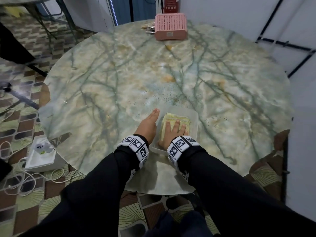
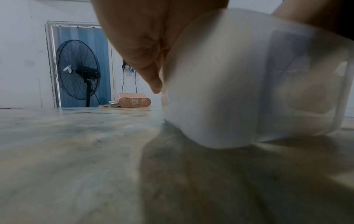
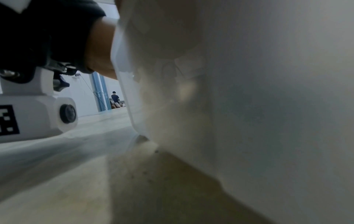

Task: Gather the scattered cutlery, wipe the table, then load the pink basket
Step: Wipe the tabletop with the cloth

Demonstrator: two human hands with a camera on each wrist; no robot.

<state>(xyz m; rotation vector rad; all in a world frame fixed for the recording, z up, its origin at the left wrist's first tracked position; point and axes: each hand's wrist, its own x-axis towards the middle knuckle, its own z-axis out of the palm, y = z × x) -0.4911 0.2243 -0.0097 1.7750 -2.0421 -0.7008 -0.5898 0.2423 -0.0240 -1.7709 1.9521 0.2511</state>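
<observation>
A translucent plastic container [image 1: 193, 120] sits near the front edge of the round marble table [image 1: 119, 74], with a folded yellow-green cloth [image 1: 172, 118] inside. My right hand [image 1: 172, 132] lies flat on the cloth, fingers straight. My left hand [image 1: 148, 124] rests with straight fingers against the container's left wall [image 2: 229, 91]. The pink basket [image 1: 171, 26] lies upside down at the far edge. Cutlery [image 1: 148, 28] is bunched against its left side. In the right wrist view the container wall [image 3: 249, 106] fills most of the picture and hides the right hand.
Dark specks [image 1: 162, 98] dot the table just beyond the container. A red fire extinguisher [image 1: 171, 4] stands behind the basket. A white box [image 1: 42, 156] and loose cables lie on the floor at the left. A standing fan [image 2: 76, 71] is at the far wall.
</observation>
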